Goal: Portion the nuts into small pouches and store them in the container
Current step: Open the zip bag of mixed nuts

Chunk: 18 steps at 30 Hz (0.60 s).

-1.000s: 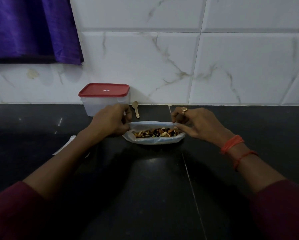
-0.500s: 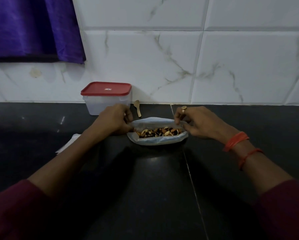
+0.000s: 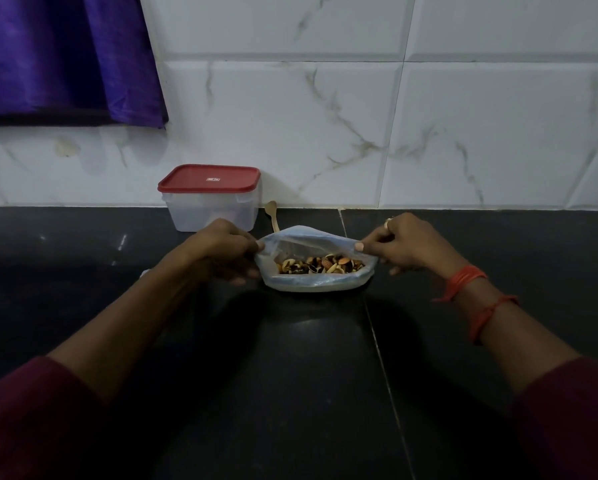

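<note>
A clear plastic bag [image 3: 311, 282] of mixed nuts [image 3: 321, 265] lies on the black counter [image 3: 290, 375] with its mouth facing me. My left hand [image 3: 218, 251] pinches the left corner of the bag's mouth. My right hand [image 3: 404, 245] pinches the right corner, thumb on top. Between them the mouth gapes open and the nuts show inside. A clear container [image 3: 211, 199] with a red lid shut on it stands behind my left hand against the wall. A small wooden spoon [image 3: 272, 214] lies just right of the container.
A white marbled tile wall [image 3: 359, 116] closes off the back of the counter. Purple cloth [image 3: 62, 53] hangs at the upper left. A bit of white material [image 3: 145, 271] peeks out behind my left forearm.
Both hands have drawn the corners of the bag farther apart and upward. The bag's mouth now gapes wider than a second ago.
</note>
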### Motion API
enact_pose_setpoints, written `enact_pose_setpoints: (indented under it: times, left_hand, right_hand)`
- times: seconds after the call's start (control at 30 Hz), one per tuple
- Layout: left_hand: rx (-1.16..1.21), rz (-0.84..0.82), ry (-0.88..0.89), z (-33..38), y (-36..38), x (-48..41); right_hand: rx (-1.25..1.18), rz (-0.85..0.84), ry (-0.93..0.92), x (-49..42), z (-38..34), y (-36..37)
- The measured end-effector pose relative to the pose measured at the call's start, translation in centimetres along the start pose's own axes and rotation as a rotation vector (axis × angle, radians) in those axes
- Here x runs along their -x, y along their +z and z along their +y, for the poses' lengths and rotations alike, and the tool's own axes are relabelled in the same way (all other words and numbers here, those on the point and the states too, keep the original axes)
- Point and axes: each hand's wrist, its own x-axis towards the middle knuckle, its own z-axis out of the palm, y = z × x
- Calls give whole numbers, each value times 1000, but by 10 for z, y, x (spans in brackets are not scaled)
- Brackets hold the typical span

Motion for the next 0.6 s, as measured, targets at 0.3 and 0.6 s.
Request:
enact_pose_setpoints:
  times: [0.3, 0.6]
  left_hand:
    - [447, -139, -178, -10, -1, -4]
    - [477, -110, -108, -17, 2, -17]
  right_hand:
    - [-396, -16, 168, -4, 10, 18]
    - [-949, -48, 302, -2, -1, 27]
